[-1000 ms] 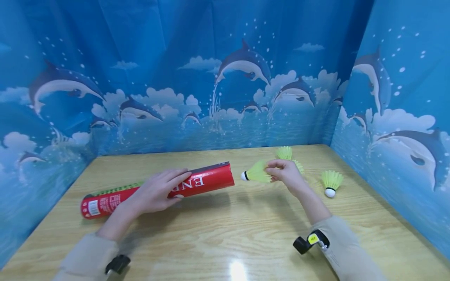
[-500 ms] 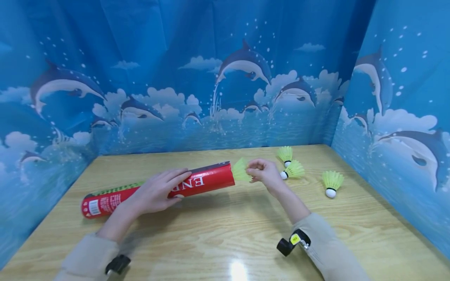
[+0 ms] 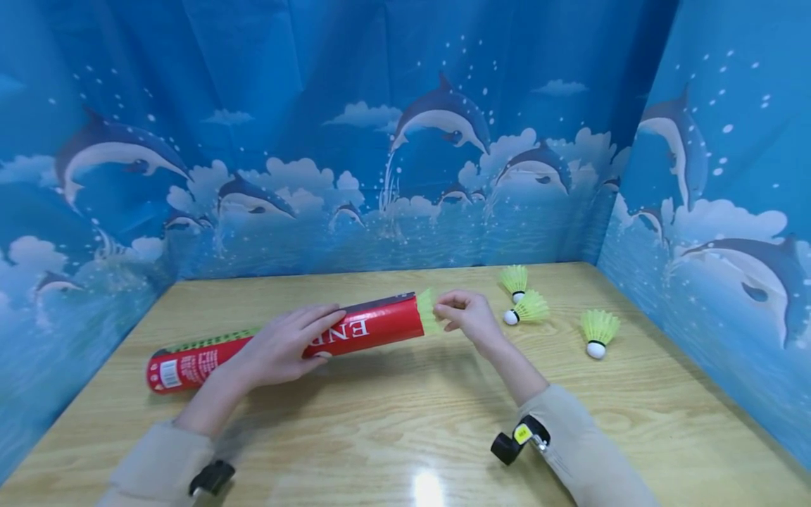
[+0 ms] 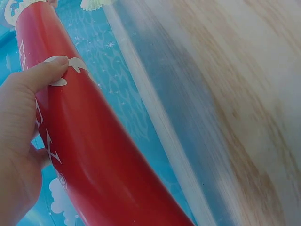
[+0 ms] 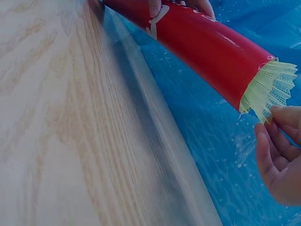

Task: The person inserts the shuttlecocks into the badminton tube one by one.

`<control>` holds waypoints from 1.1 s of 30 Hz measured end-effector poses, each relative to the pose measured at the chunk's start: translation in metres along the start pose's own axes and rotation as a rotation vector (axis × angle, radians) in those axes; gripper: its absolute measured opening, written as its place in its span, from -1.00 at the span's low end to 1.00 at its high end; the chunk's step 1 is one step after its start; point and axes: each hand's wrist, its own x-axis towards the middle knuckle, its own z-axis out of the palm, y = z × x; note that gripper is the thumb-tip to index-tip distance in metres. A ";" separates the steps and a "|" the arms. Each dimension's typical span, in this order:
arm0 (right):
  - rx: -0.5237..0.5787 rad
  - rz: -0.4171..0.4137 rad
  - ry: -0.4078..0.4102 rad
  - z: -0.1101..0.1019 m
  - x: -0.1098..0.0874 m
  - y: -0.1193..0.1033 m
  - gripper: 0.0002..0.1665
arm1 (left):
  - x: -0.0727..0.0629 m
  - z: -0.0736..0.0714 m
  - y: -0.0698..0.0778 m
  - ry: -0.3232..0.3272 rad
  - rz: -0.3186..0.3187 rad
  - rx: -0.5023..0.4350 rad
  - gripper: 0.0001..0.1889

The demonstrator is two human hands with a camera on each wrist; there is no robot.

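Note:
A red shuttlecock tube (image 3: 383, 321) with white lettering lies at a slant in the head view, its right end raised off the table. My left hand (image 3: 286, 346) grips it around the middle, thumb and fingers on either side. From the right-hand mouth of the tube sticks the yellow-green skirt of a shuttlecock (image 3: 428, 314); its cork is hidden inside. My right hand (image 3: 470, 321) pinches the edge of that skirt between thumb and finger, as the right wrist view shows on the shuttlecock (image 5: 268, 89).
Two shuttlecocks, one at the back (image 3: 514, 280) and one just in front of it (image 3: 531, 307), lie close together beyond my right hand. Another shuttlecock (image 3: 598, 329) lies farther right. A blue dolphin-printed curtain (image 3: 380, 232) stands behind the wooden table (image 3: 393, 436).
My right hand has moved left, carrying the shuttlecock cork-first into the tube's mouth, until only part of the skirt shows. The left hand and tube have stayed almost still.

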 end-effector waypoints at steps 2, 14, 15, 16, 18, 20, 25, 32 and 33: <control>-0.019 0.002 0.007 0.001 0.000 0.000 -0.80 | -0.001 0.001 0.000 0.009 0.008 0.003 -0.07; -0.033 -0.014 0.044 0.009 0.001 0.001 -0.82 | -0.003 0.000 0.000 0.001 0.000 -0.002 -0.07; -0.029 -0.011 0.046 0.009 0.001 0.001 -0.82 | -0.003 0.000 0.000 0.004 0.001 -0.001 -0.07; -0.026 -0.006 0.050 0.010 0.001 0.001 -0.82 | -0.003 -0.001 0.000 0.007 0.003 -0.001 -0.07; -0.030 -0.001 0.055 0.010 0.002 0.002 -0.81 | -0.003 -0.001 0.000 0.013 0.007 -0.001 -0.07; -0.027 0.004 0.064 0.011 0.002 0.001 -0.80 | -0.003 -0.002 0.000 0.020 0.009 -0.005 -0.07; -0.029 -0.004 0.064 0.014 0.002 0.000 -0.77 | -0.001 -0.003 0.000 0.043 0.023 -0.008 -0.06; -0.043 0.008 0.063 0.017 0.000 -0.002 -0.77 | 0.000 -0.004 0.000 0.060 0.046 0.000 -0.05; -0.044 0.011 0.063 0.017 0.000 -0.002 -0.76 | 0.000 -0.004 0.000 0.060 0.046 0.000 -0.05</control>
